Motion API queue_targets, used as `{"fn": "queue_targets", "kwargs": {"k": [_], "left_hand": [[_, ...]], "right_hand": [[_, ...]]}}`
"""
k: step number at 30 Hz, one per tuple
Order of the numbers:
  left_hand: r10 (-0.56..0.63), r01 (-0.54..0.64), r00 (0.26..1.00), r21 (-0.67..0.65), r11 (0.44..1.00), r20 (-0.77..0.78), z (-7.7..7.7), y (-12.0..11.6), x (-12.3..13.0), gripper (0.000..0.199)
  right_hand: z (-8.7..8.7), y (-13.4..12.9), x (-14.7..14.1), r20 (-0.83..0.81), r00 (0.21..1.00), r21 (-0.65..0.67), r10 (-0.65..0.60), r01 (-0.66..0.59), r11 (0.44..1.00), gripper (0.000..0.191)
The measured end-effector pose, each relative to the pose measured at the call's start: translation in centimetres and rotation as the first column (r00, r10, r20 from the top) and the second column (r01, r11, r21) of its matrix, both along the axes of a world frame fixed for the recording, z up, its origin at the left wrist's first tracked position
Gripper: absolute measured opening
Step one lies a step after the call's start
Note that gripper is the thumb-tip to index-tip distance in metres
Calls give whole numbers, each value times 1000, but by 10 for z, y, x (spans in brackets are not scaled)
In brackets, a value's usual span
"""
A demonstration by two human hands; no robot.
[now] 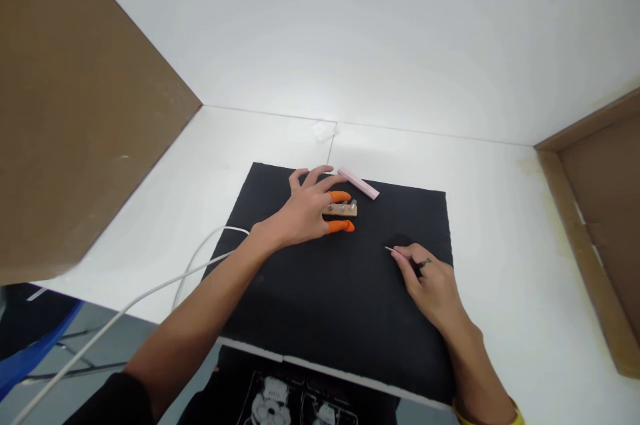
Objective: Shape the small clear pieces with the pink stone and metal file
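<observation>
My left hand lies over the back part of the black mat, fingers spread, with orange covers on the thumb and index finger. Between those two fingers is a small wooden block with several small clear and metal pieces standing on it; its left end is hidden by the hand. Just behind the block, a pale pink bar rests at a slant on the mat's back edge. My right hand, over the mat's right side, pinches a thin, light-coloured stick between thumb and index finger, its tip pointing left.
The black mat covers the middle of the white table. Behind it lies a crumpled clear plastic piece. A white cable runs past my left forearm. Brown panels stand at the left and right.
</observation>
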State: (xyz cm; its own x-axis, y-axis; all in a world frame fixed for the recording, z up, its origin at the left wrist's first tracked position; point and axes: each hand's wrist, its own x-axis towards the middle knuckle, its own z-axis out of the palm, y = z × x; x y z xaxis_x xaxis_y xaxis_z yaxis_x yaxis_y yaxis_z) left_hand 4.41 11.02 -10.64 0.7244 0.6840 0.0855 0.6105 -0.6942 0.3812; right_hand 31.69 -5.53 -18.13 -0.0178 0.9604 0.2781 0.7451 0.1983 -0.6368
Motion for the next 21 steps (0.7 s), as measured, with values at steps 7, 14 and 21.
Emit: {"fn": "queue_targets", "kwargs": {"k": [7,14,21], "left_hand": [[-38,37,997,-11,999,-61,0,9,17,36],[-76,75,995,-16,997,-61,0,16,26,18],[-81,81,996,14,997,-31,-3,12,24,17]], "right_hand": [[-1,0,0,10,1000,3,10,-10,1000,20],[-1,0,-2,19,1000,2,7,-7,1000,22],[2,1,-5,21,1000,3,0,0,1000,28]]}}
